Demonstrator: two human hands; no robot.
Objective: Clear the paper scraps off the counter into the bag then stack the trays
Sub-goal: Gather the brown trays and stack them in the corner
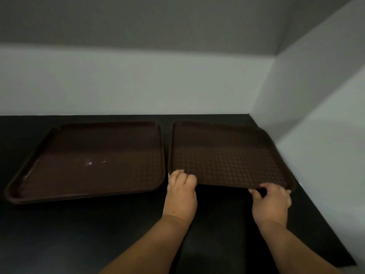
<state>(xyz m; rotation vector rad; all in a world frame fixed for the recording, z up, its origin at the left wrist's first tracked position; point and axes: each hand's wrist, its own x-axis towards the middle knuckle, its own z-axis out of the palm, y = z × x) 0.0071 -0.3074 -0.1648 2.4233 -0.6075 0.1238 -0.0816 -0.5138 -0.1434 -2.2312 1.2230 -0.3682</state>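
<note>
Two hands hold the near rim of a brown tray (227, 155): the left hand (181, 186) curls over its near-left corner, and the right hand (272, 202) pinches its near-right corner. The tray sits on the black counter (79, 234) by the wall (316, 135), just beside a stack of trays (94, 155) on its left.

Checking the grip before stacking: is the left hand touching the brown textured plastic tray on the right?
Touching. The head view shows the left hand curled over the near left corner of the brown textured plastic tray.

Cafeteria, prob. — brown tray stack (88, 151) (food-service type) on black counter (79, 234).
</note>
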